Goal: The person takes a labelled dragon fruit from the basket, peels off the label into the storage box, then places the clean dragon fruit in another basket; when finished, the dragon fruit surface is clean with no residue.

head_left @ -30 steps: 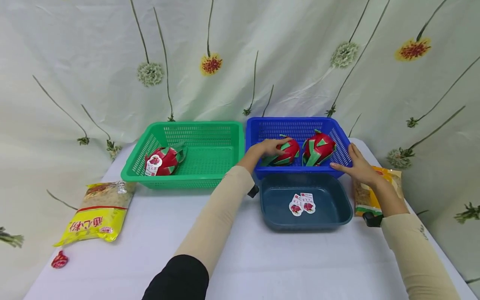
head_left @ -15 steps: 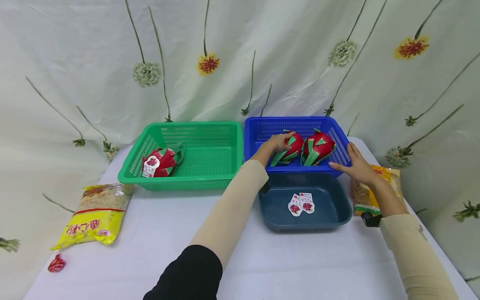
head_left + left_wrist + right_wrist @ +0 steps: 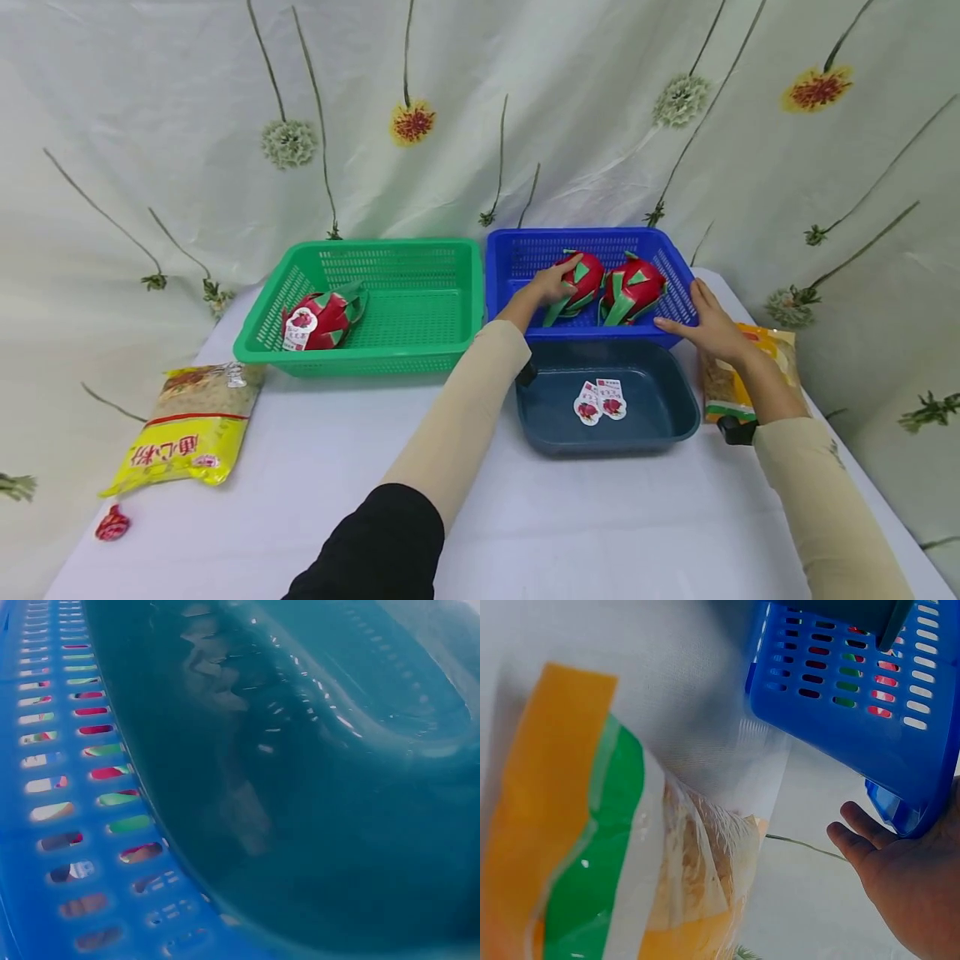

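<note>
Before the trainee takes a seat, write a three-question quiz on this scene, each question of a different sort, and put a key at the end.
1. Count: how many fruits are in the blue basket, including the one the left hand holds?

2. Fill in the gap: the two small labels side by side lie in the ____.

3. Choose: what does the right hand touch?
A) the green basket
B) the blue basket
C) a small label

Key:
1. Two.
2. Dark tray.
3. B; it is at the basket's right front corner.
</note>
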Available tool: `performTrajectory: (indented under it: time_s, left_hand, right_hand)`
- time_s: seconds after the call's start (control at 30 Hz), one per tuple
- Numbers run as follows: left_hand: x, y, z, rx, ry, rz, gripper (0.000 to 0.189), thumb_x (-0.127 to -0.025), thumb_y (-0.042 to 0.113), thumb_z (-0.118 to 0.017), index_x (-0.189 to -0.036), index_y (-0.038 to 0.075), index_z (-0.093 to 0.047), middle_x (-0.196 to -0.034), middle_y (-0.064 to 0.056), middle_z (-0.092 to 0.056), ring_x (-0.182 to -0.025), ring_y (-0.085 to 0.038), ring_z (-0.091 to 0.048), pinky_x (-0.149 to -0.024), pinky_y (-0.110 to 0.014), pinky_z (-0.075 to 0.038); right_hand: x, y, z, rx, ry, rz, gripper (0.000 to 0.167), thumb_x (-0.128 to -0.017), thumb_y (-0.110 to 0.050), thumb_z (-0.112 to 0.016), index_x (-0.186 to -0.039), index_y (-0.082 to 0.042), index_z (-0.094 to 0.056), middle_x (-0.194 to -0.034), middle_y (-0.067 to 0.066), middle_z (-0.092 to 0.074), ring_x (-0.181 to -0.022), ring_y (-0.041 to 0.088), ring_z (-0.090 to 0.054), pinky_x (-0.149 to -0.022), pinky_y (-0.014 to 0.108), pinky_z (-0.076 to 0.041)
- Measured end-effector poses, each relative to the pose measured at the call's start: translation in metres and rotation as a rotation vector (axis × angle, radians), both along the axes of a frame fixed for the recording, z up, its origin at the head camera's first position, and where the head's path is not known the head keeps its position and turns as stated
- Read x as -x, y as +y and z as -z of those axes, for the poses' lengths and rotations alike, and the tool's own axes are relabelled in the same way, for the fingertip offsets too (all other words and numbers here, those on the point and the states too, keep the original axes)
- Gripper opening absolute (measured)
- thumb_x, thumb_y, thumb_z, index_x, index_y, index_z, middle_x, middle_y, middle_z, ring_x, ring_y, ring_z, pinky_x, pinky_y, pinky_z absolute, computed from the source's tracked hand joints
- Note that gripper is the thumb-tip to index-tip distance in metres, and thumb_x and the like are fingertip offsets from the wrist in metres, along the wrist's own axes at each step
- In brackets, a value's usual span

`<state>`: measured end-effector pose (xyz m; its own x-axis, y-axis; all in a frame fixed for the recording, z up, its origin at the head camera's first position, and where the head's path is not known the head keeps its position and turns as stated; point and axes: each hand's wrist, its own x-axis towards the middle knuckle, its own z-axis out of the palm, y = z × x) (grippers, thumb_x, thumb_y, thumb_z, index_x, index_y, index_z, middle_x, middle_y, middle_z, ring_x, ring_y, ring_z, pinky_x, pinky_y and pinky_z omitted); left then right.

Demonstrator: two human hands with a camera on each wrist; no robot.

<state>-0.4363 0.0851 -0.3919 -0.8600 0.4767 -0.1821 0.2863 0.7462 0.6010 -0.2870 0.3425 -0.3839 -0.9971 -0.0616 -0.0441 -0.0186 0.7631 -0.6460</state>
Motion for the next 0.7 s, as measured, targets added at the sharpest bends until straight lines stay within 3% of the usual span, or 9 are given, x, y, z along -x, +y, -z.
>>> performTrajectory:
  time_s: [0.1,0.17,0.2,0.27,0.4,0.43,0.5,0.6,0.7]
  left_hand:
    - [0.001,-0.008,0.002,-0.044,0.013,0.006,0.069,-0.093,0.031,-0.056,-0.143,0.049,-0.012,-0.149,-0.003,-0.027,-0.131,-0.024,-0.031,-0.096,-0.034,-0.038]
    - [-0.008,-0.017,-0.005,-0.117,0.045,0.03,0.064,-0.094,0.029,-0.053,-0.145,0.043,-0.016,-0.149,0.0,-0.027,-0.13,-0.02,-0.034,-0.092,-0.033,-0.039]
    - [-0.021,-0.02,-0.018,-0.149,0.046,0.031,0.061,-0.096,0.025,-0.051,-0.146,0.038,-0.018,-0.149,-0.001,-0.026,-0.129,-0.022,-0.035,-0.086,-0.032,-0.041]
    - [-0.035,-0.031,-0.029,-0.271,0.076,0.063,0.055,-0.096,0.023,-0.049,-0.146,0.029,-0.026,-0.148,-0.002,-0.029,-0.101,-0.018,-0.055,-0.07,-0.029,-0.041]
    - [-0.07,-0.065,-0.053,-0.473,0.124,0.12,0.046,-0.095,0.027,-0.051,-0.14,0.025,-0.042,-0.143,-0.002,-0.038,-0.1,-0.017,-0.056,-0.08,-0.029,-0.045]
    - [-0.081,-0.076,-0.058,-0.495,0.136,0.107,0.043,-0.095,0.027,-0.052,-0.138,0.025,-0.045,-0.141,-0.002,-0.042,-0.098,-0.015,-0.057,-0.086,-0.032,-0.045]
    - [-0.105,-0.101,-0.068,-0.532,0.167,0.055,0.04,-0.094,0.028,-0.053,-0.134,0.025,-0.05,-0.134,-0.003,-0.049,-0.12,-0.02,-0.046,-0.096,-0.04,-0.04]
    - [-0.14,-0.146,-0.074,-0.571,0.259,-0.082,0.036,-0.094,0.028,-0.054,-0.13,0.023,-0.054,-0.121,-0.007,-0.058,-0.107,-0.023,-0.056,-0.086,-0.038,-0.046]
    - [-0.17,-0.191,-0.067,-0.634,0.383,-0.265,0.036,-0.094,0.028,-0.055,-0.129,0.018,-0.054,-0.107,-0.011,-0.063,-0.093,-0.027,-0.062,-0.075,-0.036,-0.05]
  right_hand:
    - [0.002,-0.003,0.001,-0.001,0.0,-0.003,0.106,-0.081,-0.059,-0.056,-0.144,-0.014,0.017,-0.15,0.015,0.018,-0.133,0.049,0.001,-0.093,0.07,-0.018]
    - [0.003,-0.004,0.001,0.003,0.004,-0.004,0.107,-0.081,-0.059,-0.056,-0.144,-0.013,0.016,-0.151,0.016,0.018,-0.133,0.05,0.0,-0.093,0.07,-0.019]
    - [0.003,-0.004,0.001,0.003,0.006,-0.003,0.106,-0.081,-0.059,-0.056,-0.144,-0.013,0.016,-0.151,0.016,0.017,-0.132,0.051,-0.001,-0.093,0.07,-0.019]
    - [0.003,-0.003,0.001,0.007,0.009,0.0,0.106,-0.081,-0.058,-0.056,-0.144,-0.013,0.016,-0.151,0.016,0.017,-0.132,0.051,-0.002,-0.093,0.07,-0.019]
    - [0.0,-0.003,0.0,0.005,0.019,0.002,0.106,-0.081,-0.059,-0.056,-0.144,-0.014,0.016,-0.151,0.016,0.017,-0.132,0.052,-0.003,-0.092,0.07,-0.021]
    - [-0.002,-0.002,-0.001,0.004,0.019,0.001,0.105,-0.081,-0.059,-0.056,-0.144,-0.014,0.016,-0.151,0.016,0.017,-0.132,0.052,-0.003,-0.091,0.07,-0.021]
    - [-0.003,-0.002,-0.004,0.0,0.015,-0.008,0.105,-0.082,-0.058,-0.055,-0.144,-0.013,0.017,-0.15,0.017,0.018,-0.131,0.052,-0.002,-0.091,0.07,-0.021]
    - [-0.003,0.0,-0.013,-0.024,-0.03,-0.05,0.105,-0.084,-0.055,-0.054,-0.142,-0.009,0.02,-0.148,0.02,0.021,-0.13,0.053,0.002,-0.091,0.071,-0.019]
    - [-0.004,-0.001,-0.029,-0.123,-0.093,-0.11,0.104,-0.086,-0.053,-0.053,-0.141,0.001,0.018,-0.145,0.031,0.016,-0.127,0.058,-0.003,-0.09,0.071,-0.02]
